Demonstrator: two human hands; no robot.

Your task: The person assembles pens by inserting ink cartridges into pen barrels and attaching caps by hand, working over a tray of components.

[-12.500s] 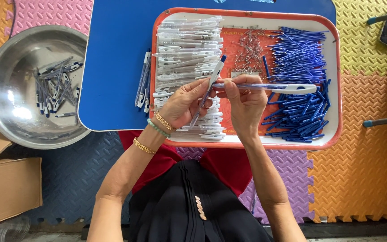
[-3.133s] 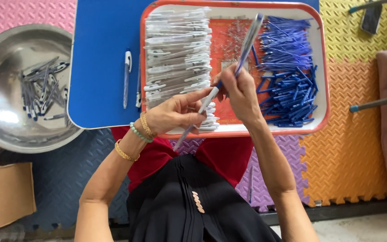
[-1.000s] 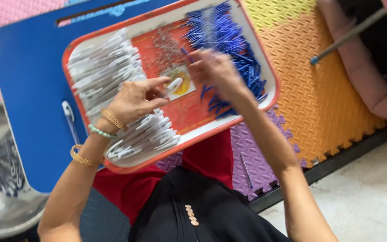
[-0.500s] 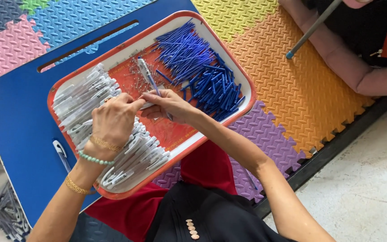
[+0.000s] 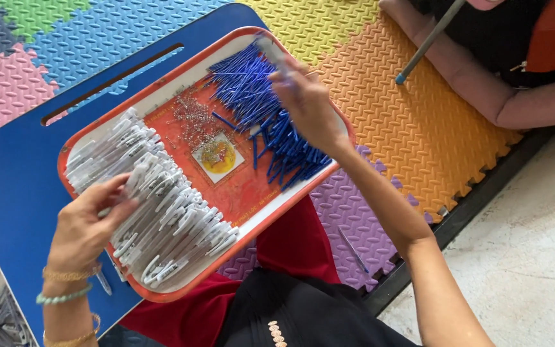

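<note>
Where right hand [image 5: 306, 106] hovers, blue refills [image 5: 271, 122] under grip.

Orange tray [image 5: 259, 223] on blue lap table [image 5: 14, 180], over foam mats [image 5: 412, 122].

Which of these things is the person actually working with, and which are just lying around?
In use:
left hand on the white pen barrels
right hand over the blue refills
small springs
orange tray
blue lap table

Lying about:
foam floor mats
grey rod
</note>
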